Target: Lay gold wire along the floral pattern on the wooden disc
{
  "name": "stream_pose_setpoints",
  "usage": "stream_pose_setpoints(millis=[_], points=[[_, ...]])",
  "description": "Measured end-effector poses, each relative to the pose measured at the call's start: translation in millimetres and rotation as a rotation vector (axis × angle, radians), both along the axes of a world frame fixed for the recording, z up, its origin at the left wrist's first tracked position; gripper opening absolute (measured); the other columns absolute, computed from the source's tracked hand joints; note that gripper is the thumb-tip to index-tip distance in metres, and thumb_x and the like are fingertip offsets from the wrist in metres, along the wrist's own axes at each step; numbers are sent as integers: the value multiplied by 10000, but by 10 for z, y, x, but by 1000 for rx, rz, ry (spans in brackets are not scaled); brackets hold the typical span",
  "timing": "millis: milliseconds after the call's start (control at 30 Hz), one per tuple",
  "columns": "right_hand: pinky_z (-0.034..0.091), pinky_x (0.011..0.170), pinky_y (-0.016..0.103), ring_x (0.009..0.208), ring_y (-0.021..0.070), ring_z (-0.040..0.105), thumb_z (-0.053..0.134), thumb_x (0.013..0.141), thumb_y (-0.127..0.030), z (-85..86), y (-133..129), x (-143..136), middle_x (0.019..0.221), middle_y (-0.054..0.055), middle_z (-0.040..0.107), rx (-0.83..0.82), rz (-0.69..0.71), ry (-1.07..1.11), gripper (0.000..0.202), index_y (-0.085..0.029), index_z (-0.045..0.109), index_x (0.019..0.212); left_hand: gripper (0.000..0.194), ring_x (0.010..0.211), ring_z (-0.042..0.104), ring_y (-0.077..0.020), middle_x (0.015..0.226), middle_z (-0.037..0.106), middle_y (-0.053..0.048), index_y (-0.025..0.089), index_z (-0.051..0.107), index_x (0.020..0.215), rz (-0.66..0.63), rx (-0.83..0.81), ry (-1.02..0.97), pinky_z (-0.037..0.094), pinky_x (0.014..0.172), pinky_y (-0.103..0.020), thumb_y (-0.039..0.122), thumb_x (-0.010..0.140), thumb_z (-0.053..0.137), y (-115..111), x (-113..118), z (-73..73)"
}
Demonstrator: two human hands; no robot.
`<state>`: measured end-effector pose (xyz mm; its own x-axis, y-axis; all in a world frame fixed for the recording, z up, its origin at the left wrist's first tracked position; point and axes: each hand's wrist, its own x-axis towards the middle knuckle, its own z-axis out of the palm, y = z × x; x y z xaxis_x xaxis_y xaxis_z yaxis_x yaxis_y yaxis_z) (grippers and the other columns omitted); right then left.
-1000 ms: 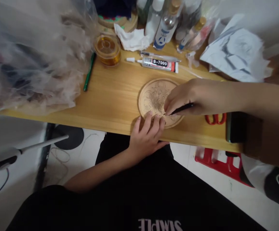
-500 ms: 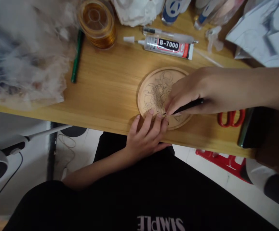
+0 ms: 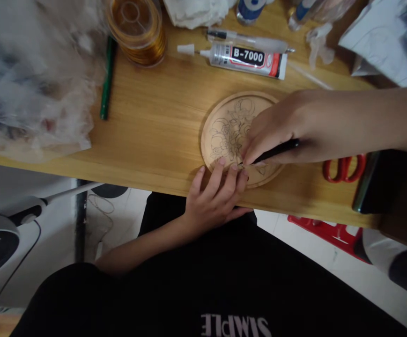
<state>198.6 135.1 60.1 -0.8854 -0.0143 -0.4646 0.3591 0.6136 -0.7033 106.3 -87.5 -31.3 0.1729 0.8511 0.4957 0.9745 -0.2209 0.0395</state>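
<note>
A round wooden plate lies at the front edge of the desk, with a dark line drawing of flowers on its face. My right hand pinches a slim black pen, tilted so that its thin tip meets the lower middle of the plate. Spread fingers of my left hand rest on the plate's near rim, close to that tip. My right hand covers the right part of the drawing, and my left fingertips hide some of its lower edge.
Beyond the plate lie a B-7000 glue tube and a clear pen. A gold wire spool, green pen and plastic bags are leftward. Red-handled scissors and a dark flat object sit rightward.
The camera view has shifted slightly, so the desk items sit a little higher in the picture. Both hands keep nearly the same pose on the plate, with the pen tip in about the same spot.
</note>
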Motion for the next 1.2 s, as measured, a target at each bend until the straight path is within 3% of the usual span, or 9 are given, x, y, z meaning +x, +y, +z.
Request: stream_pose_setpoints(millis=[167,400,600,800,1200], points=[[508,713,199,792,54,707,859,614,-99,14,-30,-14,873,-144,769,79,69,40,376,-366,773,864,636,1172,651,-282,1216,726,-58,184,671,1272,0,7,-3,402,1084,-425,678,967,414,-7,-1,-10],[472,797,196,884,15,701,793,648,-107,44,-39,-81,863,-166,759,-6,-89,-194,239,-262,756,826,631,1225,621,-288,1243,709,-63,187,665,1278,3,-3,-4,382,1123,-426,673,966,413,-18,3,-29],[478,714,157,778,16,699,861,596,-110,25,-10,-36,849,-171,763,116,82,32,375,-357,775,864,657,1277,585,-312,1225,709,-93,158,654,1297,-3,10,-43,334,1161,-439,673,969,412,-16,14,-47],[468,731,183,807,33,701,846,645,-157,2,-15,-34,876,-158,766,113,127,49,311,-345,776,883,651,1194,627,-291,1220,715,-73,159,667,1281,-4,13,-37,358,1137,-440,668,983,391,-6,18,-36],[522,703,185,757,55,709,830,647,-74,-31,-11,-39,814,-134,765,24,56,124,290,-292,784,833,642,1276,576,-309,1236,700,-88,160,660,1292,-10,3,-33,327,1168,-450,655,982,392,-18,16,-56]])
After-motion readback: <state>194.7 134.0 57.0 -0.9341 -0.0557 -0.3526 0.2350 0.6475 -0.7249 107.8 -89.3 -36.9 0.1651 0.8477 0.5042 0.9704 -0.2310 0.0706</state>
